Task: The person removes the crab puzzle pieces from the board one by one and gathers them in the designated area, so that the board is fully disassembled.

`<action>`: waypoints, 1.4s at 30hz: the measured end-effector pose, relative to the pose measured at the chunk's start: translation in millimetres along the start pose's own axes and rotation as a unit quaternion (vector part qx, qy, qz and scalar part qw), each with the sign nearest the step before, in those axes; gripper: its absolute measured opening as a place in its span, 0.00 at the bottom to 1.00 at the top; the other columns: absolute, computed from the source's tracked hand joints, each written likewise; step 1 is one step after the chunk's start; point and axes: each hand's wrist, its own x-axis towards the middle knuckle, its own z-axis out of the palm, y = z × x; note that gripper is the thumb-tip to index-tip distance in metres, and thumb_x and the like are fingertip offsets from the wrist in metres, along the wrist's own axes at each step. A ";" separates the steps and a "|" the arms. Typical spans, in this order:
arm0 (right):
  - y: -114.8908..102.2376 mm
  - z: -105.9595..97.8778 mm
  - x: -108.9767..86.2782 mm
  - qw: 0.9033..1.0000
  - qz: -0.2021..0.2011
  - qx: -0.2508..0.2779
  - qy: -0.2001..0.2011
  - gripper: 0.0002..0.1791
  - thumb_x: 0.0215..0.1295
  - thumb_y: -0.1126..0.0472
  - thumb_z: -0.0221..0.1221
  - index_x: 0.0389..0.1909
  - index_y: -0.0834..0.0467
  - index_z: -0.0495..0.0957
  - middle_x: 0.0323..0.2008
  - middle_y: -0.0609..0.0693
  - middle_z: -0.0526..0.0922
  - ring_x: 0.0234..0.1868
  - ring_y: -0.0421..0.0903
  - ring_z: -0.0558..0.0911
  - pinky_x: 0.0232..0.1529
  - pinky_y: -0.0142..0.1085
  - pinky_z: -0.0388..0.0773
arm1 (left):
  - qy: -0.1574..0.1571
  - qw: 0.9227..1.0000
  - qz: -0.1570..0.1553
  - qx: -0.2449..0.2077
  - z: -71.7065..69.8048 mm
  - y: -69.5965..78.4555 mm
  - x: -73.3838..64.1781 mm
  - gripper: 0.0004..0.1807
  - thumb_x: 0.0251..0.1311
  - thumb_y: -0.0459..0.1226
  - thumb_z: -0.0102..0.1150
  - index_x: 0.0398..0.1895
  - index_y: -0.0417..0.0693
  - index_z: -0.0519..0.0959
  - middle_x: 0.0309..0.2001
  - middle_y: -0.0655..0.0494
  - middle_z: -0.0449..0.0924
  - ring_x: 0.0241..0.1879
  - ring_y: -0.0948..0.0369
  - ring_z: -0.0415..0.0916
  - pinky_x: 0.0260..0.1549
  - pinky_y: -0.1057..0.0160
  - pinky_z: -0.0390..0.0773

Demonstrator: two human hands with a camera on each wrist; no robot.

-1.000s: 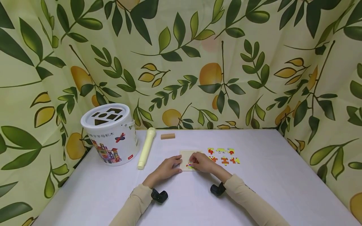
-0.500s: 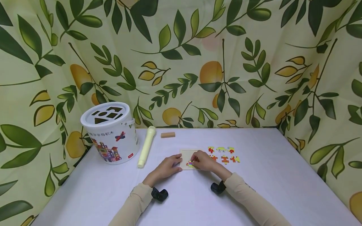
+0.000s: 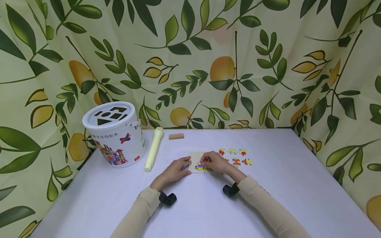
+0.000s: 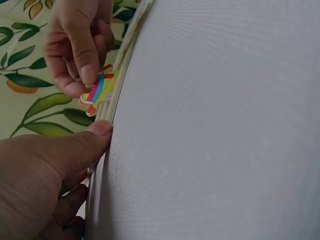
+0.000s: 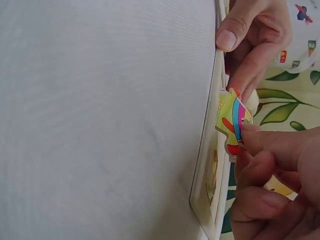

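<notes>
A shallow wooden puzzle board (image 3: pixel 194 157) lies on the table between my hands. My left hand (image 3: pixel 176 169) holds its left side, the thumb (image 4: pixel 100 129) at the near edge and curled fingers beside it. My right hand (image 3: pixel 215 162) pinches a jigsaw piece (image 5: pixel 233 119) with blue, pink and red stripes on yellow-green between thumb and fingertips. That piece stands tilted over the board's near left part, close to the frame. Another piece (image 5: pixel 212 175) lies inside the board toward its right, partly covered by my right hand in the head view.
Several loose jigsaw pieces (image 3: pixel 236 161) lie in two rows right of the board. Farther back are a small wooden block (image 3: pixel 176 136) and a pale yellow stick (image 3: pixel 153 150) with a thicker end. A white bucket (image 3: pixel 114 135) with shape holes in its lid stands at left.
The head view has tilted down, so everything sits higher in it. My right hand has shifted the striped piece slightly, and more of it shows now. My left hand stays at the board.
</notes>
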 end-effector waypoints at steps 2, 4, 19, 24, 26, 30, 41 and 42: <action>0.1 -2.4 0.9 1.000 0.010 0.014 0.005 0.04 0.59 0.67 0.58 0.31 0.57 0.79 0.27 0.46 0.77 0.28 0.41 0.70 0.28 0.29 0.67 | 0.001 1.000 -0.003 0.000 0.1 -1.1 0.1 0.26 0.59 0.38 0.58 0.59 0.36 0.69 0.67 0.46 0.62 0.67 0.50 0.58 0.64 0.52 0.60; 0.3 -6.9 1.7 0.999 0.028 0.040 0.014 0.03 0.59 0.66 0.59 0.32 0.57 0.80 0.28 0.47 0.77 0.29 0.41 0.70 0.29 0.29 0.67 | 0.003 1.000 -0.004 0.001 -0.4 -1.9 0.1 0.26 0.59 0.38 0.58 0.59 0.36 0.69 0.66 0.46 0.62 0.67 0.50 0.58 0.64 0.52 0.60; 59.3 -86.7 -64.9 0.978 0.199 0.054 0.044 0.11 0.58 0.59 0.62 0.37 0.62 0.81 0.31 0.49 0.81 0.33 0.45 0.72 0.32 0.34 0.70 | 0.000 1.000 -0.018 -0.008 -0.6 -1.3 7.2 0.27 0.57 0.37 0.60 0.59 0.35 0.69 0.67 0.48 0.61 0.68 0.51 0.57 0.65 0.54 0.58; 66.8 -88.3 -78.0 0.981 0.190 0.034 0.025 0.09 0.56 0.61 0.63 0.34 0.63 0.82 0.33 0.52 0.84 0.34 0.44 0.73 0.34 0.32 0.68 | 0.011 1.000 -0.010 -0.011 -2.0 -2.7 8.7 0.27 0.57 0.37 0.60 0.59 0.35 0.69 0.67 0.47 0.62 0.67 0.51 0.57 0.65 0.54 0.57; 66.6 -86.1 -80.2 0.983 0.180 0.018 0.025 0.08 0.55 0.60 0.63 0.32 0.62 0.83 0.30 0.51 0.84 0.32 0.43 0.72 0.32 0.31 0.68 | 0.010 1.000 -0.010 -0.011 -2.0 -2.8 8.2 0.27 0.57 0.38 0.60 0.59 0.35 0.69 0.67 0.47 0.61 0.67 0.51 0.57 0.65 0.54 0.57; 63.4 -81.8 -76.5 0.982 0.188 -0.015 0.032 0.07 0.55 0.60 0.63 0.28 0.61 0.82 0.25 0.48 0.81 0.28 0.42 0.70 0.28 0.31 0.66 | 0.014 1.000 0.000 -0.008 -4.1 -2.9 7.2 0.26 0.57 0.37 0.60 0.58 0.34 0.70 0.66 0.46 0.62 0.67 0.50 0.58 0.65 0.53 0.58; 50.8 -76.1 -71.4 0.964 0.244 -0.096 0.044 0.09 0.57 0.60 0.61 0.33 0.63 0.83 0.30 0.52 0.83 0.31 0.45 0.73 0.31 0.35 0.68 | 0.010 1.000 0.007 -0.004 -4.3 -2.7 5.9 0.27 0.57 0.38 0.59 0.58 0.33 0.69 0.67 0.44 0.61 0.67 0.49 0.58 0.64 0.52 0.59; 48.2 -75.7 -69.7 0.964 0.241 -0.100 0.045 0.10 0.57 0.60 0.61 0.34 0.62 0.83 0.30 0.52 0.83 0.31 0.45 0.73 0.30 0.35 0.68 | 0.011 1.000 0.006 -0.007 -4.0 -2.5 5.4 0.27 0.57 0.38 0.59 0.58 0.32 0.69 0.67 0.44 0.61 0.67 0.49 0.58 0.64 0.52 0.59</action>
